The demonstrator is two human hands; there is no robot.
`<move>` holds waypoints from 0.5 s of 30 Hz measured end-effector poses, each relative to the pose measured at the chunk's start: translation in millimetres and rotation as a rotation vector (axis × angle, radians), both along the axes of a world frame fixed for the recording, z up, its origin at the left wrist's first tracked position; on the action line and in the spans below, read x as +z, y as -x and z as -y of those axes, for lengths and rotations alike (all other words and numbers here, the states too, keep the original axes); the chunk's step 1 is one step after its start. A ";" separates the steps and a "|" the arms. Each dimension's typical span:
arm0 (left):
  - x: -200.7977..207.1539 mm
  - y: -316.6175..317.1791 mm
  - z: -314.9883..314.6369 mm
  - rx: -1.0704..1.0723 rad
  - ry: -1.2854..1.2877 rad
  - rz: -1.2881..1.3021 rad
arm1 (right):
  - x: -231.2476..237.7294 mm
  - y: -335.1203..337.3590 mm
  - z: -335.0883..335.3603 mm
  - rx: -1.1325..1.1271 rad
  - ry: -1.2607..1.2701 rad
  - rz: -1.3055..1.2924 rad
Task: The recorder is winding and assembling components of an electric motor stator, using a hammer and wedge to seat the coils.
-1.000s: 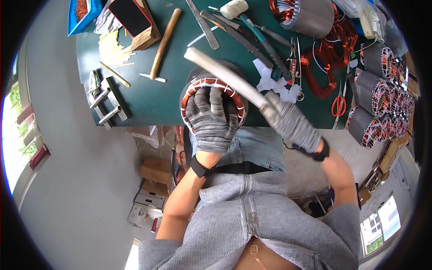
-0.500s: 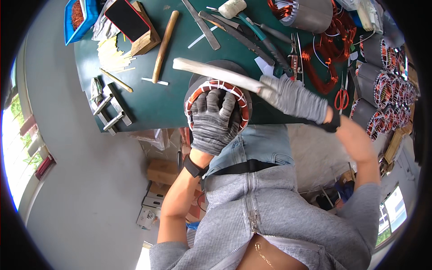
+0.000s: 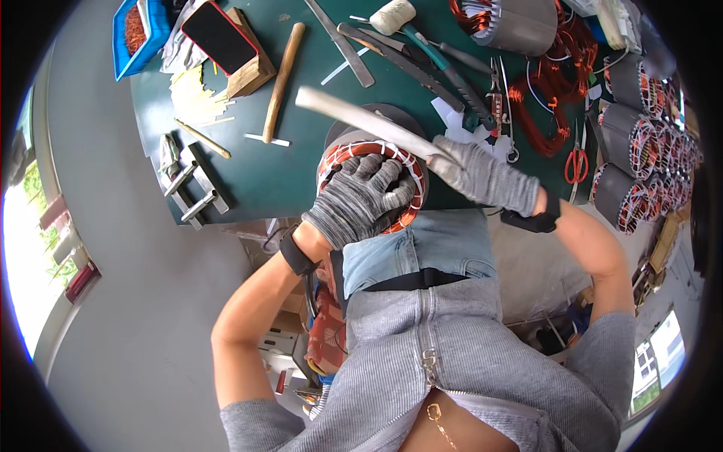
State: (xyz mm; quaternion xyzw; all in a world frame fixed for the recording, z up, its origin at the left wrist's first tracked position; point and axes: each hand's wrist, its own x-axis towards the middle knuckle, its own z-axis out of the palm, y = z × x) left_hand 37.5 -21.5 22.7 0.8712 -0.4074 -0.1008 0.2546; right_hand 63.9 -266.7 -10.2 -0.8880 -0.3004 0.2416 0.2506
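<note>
A round motor stator (image 3: pixel 422 175) stands at the table's near edge, its copper-red end winding (image 3: pixel 349 153) laced with white cord. My left hand (image 3: pixel 360 192), in a grey knitted glove, lies across the top of this ring with its fingers apart; the fingertips reach the far part of the winding. In my right hand (image 3: pixel 482 175), also gloved, is the near end of a long pale wooden stick (image 3: pixel 361 117), the fingers wrapped round it. The stick slants up to the left above the far side of the stator and looks slightly blurred. Whether it touches the winding I cannot tell.
Farther back on the green table (image 3: pixel 248 177) lie a wooden rod (image 3: pixel 284 83), a white-headed mallet (image 3: pixel 393 16) and pliers (image 3: pixel 495 98). Red-handled scissors (image 3: pixel 576 164) and copper coils (image 3: pixel 538 128) are at right, beside several wound stators (image 3: pixel 629 143). Metal bars (image 3: pixel 197 184) lie left.
My left hand has turned on the winding, its fingers now pointing up to the right, and the left elbow has swung outward. The right hand and the stick have shifted slightly lower.
</note>
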 end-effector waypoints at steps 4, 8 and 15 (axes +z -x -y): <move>-3.4 -15.4 -7.9 -0.258 -0.041 0.007 | 40.1 -39.4 2.7 -0.412 -0.220 -0.708; -11.6 -26.0 -5.0 -0.468 0.062 0.009 | -9.0 5.9 14.3 -0.154 -0.225 -0.288; -2.5 32.1 32.0 0.695 -0.010 0.158 | -14.1 -13.6 9.7 -0.234 -0.156 -0.130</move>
